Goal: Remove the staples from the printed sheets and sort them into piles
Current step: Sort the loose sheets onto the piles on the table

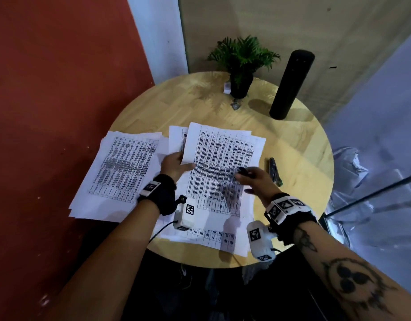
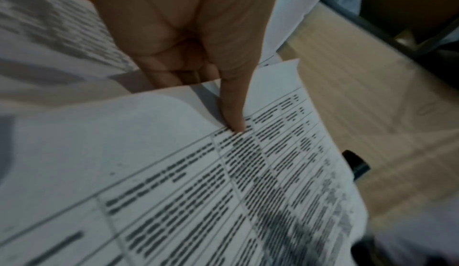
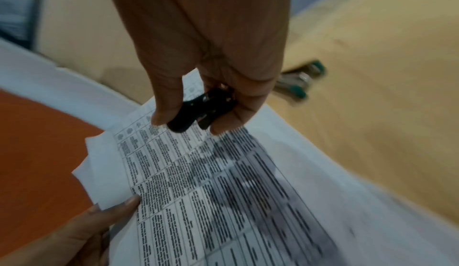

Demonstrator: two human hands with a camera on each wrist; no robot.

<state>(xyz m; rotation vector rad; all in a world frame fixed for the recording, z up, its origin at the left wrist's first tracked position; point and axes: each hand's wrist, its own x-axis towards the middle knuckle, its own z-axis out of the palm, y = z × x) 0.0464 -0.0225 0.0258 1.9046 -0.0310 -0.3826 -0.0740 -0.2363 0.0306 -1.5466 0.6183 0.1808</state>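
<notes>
Head view: left hand (image 1: 176,164) is pinching a printed sheet (image 1: 219,163) lifted at table centre, while right hand (image 1: 255,178) is gripping the black staple remover (image 3: 201,111). Sorting seems underway; next, laying it on the nine-o'clock pile (image 1: 116,172).

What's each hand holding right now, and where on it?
Left hand pinches the printed white sheet at its left edge. Right hand grips the small black staple remover by its sides.
</notes>
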